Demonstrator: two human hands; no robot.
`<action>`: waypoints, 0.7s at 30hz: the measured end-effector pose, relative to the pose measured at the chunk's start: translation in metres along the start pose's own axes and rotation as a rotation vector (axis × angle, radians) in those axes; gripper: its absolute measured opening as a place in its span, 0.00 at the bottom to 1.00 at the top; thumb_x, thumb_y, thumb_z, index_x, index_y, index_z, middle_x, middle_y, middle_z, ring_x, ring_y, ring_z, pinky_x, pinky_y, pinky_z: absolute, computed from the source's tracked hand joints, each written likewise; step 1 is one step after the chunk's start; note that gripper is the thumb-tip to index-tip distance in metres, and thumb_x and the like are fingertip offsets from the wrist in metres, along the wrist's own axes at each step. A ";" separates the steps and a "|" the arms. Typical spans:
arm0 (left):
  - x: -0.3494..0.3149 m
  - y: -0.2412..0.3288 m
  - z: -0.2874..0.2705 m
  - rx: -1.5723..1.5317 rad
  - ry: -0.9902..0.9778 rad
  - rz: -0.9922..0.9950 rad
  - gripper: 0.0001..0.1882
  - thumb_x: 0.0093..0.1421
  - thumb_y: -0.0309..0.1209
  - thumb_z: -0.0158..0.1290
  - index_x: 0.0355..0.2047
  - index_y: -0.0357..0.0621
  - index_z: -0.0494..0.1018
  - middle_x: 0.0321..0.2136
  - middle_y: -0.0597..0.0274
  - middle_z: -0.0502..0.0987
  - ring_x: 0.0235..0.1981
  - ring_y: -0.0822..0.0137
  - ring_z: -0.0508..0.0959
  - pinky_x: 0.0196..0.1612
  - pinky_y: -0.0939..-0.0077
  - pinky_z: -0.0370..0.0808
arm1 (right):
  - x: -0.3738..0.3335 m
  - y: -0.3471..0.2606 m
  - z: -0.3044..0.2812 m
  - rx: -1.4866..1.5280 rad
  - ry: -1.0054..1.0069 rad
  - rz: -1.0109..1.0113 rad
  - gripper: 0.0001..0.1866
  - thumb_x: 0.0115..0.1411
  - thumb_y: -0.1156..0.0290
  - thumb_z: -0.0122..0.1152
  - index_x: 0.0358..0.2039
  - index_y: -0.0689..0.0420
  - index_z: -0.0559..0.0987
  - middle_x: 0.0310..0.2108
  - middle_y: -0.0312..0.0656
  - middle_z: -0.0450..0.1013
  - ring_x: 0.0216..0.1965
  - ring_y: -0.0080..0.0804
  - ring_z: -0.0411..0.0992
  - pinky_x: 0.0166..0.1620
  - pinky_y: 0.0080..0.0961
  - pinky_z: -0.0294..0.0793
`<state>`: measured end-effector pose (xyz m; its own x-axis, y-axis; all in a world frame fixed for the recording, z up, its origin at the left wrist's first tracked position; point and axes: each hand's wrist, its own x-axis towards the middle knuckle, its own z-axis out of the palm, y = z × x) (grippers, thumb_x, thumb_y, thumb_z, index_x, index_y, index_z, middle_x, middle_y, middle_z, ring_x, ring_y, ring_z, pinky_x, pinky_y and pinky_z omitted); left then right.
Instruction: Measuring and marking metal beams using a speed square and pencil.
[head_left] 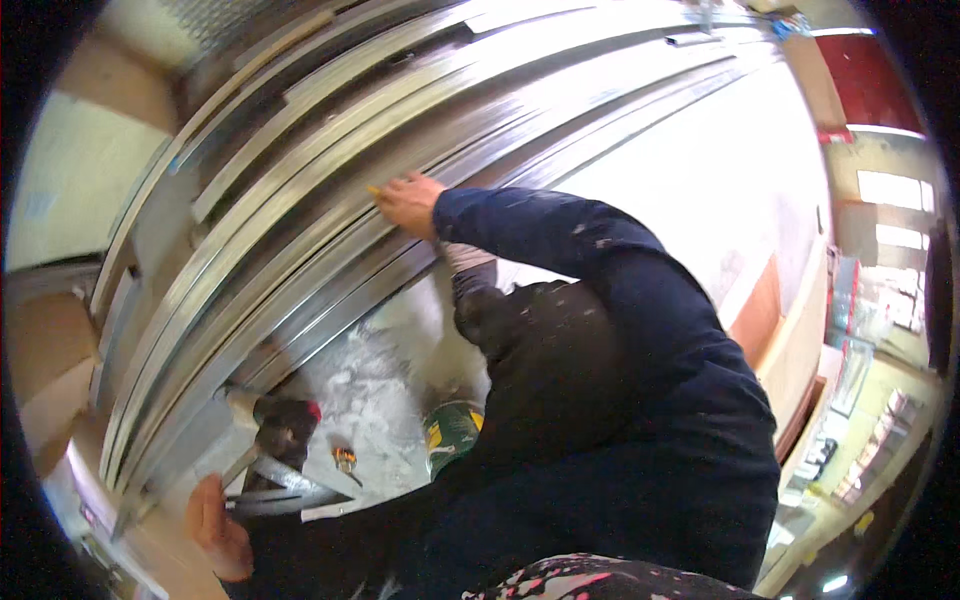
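Observation:
Several long grey metal profiles (pixel 330 222) lie side by side, running from lower left to upper right. Over their middle is my right hand (pixel 410 205), its fingers closed around a small yellow thing (pixel 374 190). Only the tip of that thing shows, and its kind is unclear. Lower left, close to the profiles' near ends, my left hand (pixel 217 530) has its fingers stretched out, and I see nothing in it. Dark sleeves cover both of my arms, and the right arm reaches across the profiles.
A green bucket (pixel 450 435) stands on the white-smeared floor (pixel 365 385) below the profiles. Near it lie a small orange-and-black object (pixel 345 460) and a dark item with a red edge (pixel 285 432). Large pale boards (pixel 700 190) are at the right, with shelving (pixel 880 440) beyond.

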<state>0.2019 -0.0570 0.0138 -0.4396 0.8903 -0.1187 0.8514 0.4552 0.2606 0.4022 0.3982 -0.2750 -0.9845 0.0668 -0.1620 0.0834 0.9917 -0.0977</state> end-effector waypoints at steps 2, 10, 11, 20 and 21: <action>0.021 0.012 -0.025 -0.011 -0.183 0.008 0.17 0.52 0.17 0.45 0.43 0.32 0.72 0.36 0.43 0.76 0.37 0.48 0.77 0.39 0.61 0.74 | 0.008 0.009 0.017 0.004 0.028 -0.019 0.14 0.53 0.65 0.54 0.40 0.54 0.77 0.44 0.41 0.70 0.49 0.36 0.68 0.47 0.37 0.71; -0.012 -0.037 0.006 0.007 -0.158 0.151 0.21 0.52 0.18 0.45 0.49 0.33 0.69 0.41 0.41 0.74 0.41 0.46 0.75 0.41 0.59 0.73 | 0.024 0.018 0.066 0.077 0.071 -0.142 0.14 0.52 0.66 0.55 0.39 0.55 0.76 0.43 0.43 0.71 0.43 0.42 0.72 0.41 0.34 0.76; 0.000 -0.011 0.004 -0.001 -0.095 0.124 0.18 0.52 0.17 0.45 0.44 0.32 0.71 0.38 0.42 0.75 0.38 0.47 0.76 0.40 0.61 0.74 | 0.029 0.021 0.067 0.096 0.042 -0.155 0.15 0.52 0.67 0.55 0.40 0.55 0.76 0.44 0.44 0.71 0.45 0.42 0.71 0.43 0.35 0.76; 0.010 0.005 0.006 -0.029 -0.063 -0.068 0.15 0.50 0.13 0.44 0.39 0.32 0.73 0.35 0.44 0.76 0.36 0.50 0.77 0.39 0.66 0.74 | -0.013 0.061 0.028 0.036 -0.140 -0.052 0.22 0.53 0.65 0.57 0.47 0.59 0.71 0.48 0.46 0.68 0.48 0.43 0.68 0.49 0.37 0.73; 0.007 0.004 0.003 -0.036 -0.072 -0.074 0.16 0.49 0.13 0.45 0.39 0.32 0.73 0.35 0.45 0.77 0.36 0.51 0.78 0.38 0.66 0.74 | -0.020 0.066 0.025 0.035 -0.182 -0.022 0.21 0.53 0.65 0.57 0.47 0.59 0.71 0.47 0.46 0.68 0.47 0.44 0.68 0.49 0.37 0.72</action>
<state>0.2031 -0.0485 0.0110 -0.4782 0.8536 -0.2067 0.8060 0.5200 0.2826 0.4313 0.4593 -0.3026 -0.9422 0.0210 -0.3344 0.0706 0.9881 -0.1368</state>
